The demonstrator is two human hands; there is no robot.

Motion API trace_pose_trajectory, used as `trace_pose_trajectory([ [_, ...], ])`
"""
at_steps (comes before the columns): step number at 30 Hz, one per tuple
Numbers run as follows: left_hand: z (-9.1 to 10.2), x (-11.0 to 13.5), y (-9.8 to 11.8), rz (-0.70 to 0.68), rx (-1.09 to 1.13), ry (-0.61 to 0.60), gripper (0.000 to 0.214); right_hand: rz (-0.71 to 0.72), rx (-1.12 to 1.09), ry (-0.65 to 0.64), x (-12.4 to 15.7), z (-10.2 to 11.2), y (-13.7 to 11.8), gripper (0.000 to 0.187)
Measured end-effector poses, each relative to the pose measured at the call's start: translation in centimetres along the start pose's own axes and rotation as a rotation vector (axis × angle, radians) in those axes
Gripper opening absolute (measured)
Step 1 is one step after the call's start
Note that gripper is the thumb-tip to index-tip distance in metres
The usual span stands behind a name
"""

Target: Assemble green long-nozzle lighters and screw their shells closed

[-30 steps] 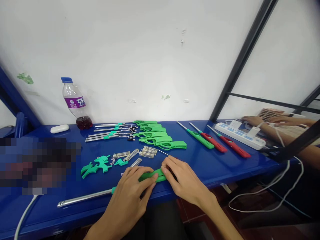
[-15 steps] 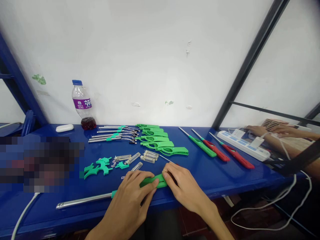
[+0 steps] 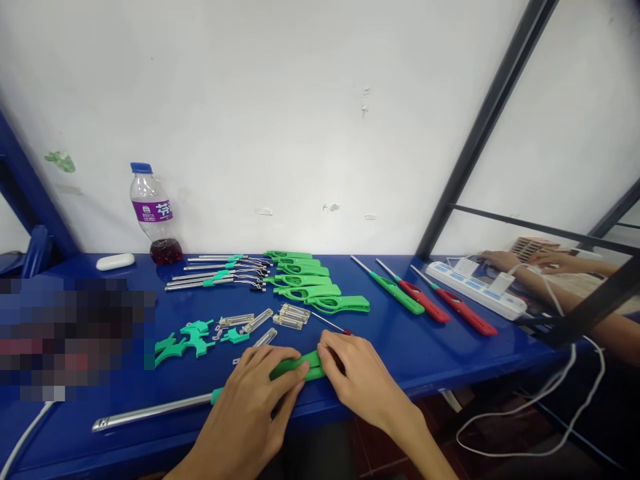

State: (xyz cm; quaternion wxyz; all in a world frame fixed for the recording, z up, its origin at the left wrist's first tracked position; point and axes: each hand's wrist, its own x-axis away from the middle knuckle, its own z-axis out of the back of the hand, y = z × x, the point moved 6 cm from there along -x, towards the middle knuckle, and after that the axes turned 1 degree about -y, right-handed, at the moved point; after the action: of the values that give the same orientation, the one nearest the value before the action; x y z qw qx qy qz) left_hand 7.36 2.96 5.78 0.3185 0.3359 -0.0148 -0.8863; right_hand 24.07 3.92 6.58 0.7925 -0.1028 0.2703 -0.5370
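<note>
A green long-neck lighter point(image 3: 314, 365) lies at the table's front edge, its metal tube pointing left. My left hand point(image 3: 255, 393) is closed around the middle of its handle, thumb pressing on the green body and hiding the trigger area. At the handle's right end, my right hand point(image 3: 363, 380) grips it with bent fingers. Just beyond lie clear fuel tanks point(image 3: 291, 316), teal triggers point(image 3: 193, 340) and a thin screwdriver point(image 3: 333, 324) with a red end. Farther back are several metal lighter tubes point(image 3: 200, 283) with wires, beside several green handle shells point(image 3: 305, 292).
Finished-looking lighters, one green point(image 3: 397, 290) and two red point(image 3: 467, 310), lie at right by a white power strip point(image 3: 475, 290). A drink bottle point(image 3: 154, 213) and a white case point(image 3: 115, 261) stand at back left. Another person's arms point(image 3: 545, 273) show beyond the black post.
The view has shifted slightly, so the things on the table appear a little farther left. Both hands keep hold of the green lighter with almost the same grip.
</note>
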Motion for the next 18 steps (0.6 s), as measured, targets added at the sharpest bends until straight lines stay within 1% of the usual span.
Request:
trace_pose_trajectory([
  [6, 0.29, -0.18, 0.18, 0.012, 0.000, 0.019, 0.034, 0.016, 0.021, -0.004, 0.15, 0.12, -0.26, 0.031],
  [10, 0.38, -0.29, 0.30, 0.018, 0.017, 0.001, 0.034, 0.020, 0.039, -0.014, 0.29, 0.12, -0.47, 0.033],
  [18, 0.43, -0.25, 0.33, 0.024, 0.046, 0.007, 0.034, -0.012, -0.028, -0.009, 0.21, 0.15, -0.25, 0.032],
])
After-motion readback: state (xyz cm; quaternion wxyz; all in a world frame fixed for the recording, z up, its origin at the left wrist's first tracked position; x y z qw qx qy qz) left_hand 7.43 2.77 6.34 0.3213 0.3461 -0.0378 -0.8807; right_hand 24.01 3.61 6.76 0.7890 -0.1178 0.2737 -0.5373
